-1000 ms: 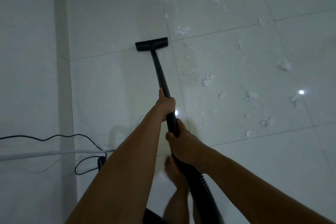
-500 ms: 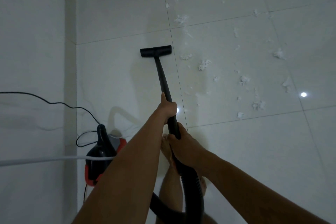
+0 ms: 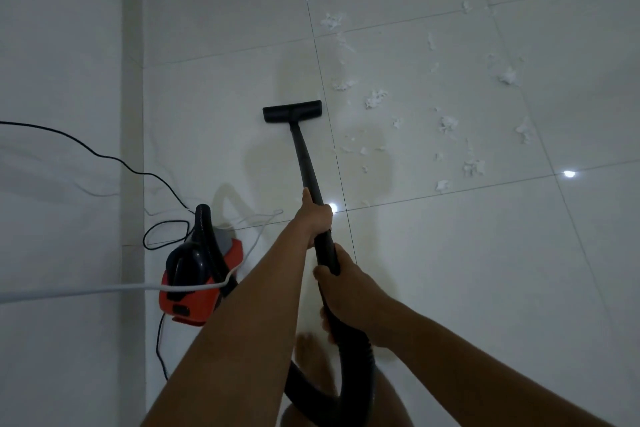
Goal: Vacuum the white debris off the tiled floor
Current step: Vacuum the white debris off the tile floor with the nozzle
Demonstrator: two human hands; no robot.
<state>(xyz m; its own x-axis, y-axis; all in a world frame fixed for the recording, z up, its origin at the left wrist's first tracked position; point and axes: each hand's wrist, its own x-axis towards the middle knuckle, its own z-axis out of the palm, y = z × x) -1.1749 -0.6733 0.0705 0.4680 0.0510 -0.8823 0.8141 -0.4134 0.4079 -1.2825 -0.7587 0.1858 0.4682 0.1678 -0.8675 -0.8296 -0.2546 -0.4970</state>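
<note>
A black vacuum wand [image 3: 304,156] runs from my hands to its flat floor head [image 3: 292,110], which rests on the white tiled floor [image 3: 450,270]. My left hand [image 3: 313,215] grips the wand higher up. My right hand [image 3: 349,291] holds it lower, where the ribbed black hose [image 3: 356,374] begins. White fluffy debris [image 3: 375,99] lies scattered to the right of the head and further back [image 3: 332,21], with more clumps on the right [image 3: 474,166]. The head sits just left of the nearest clumps, not touching them.
The red and black vacuum body [image 3: 197,274] stands by the white wall [image 3: 59,45] at the left. A black power cord [image 3: 104,156] and a white cord [image 3: 86,289] trail across the wall and floor. My bare foot [image 3: 311,357] is under my arms.
The floor head has been pulled back toward me across the tile. The view has shifted, so the vacuum body has come fully into sight at the left. Both hands keep their grip.
</note>
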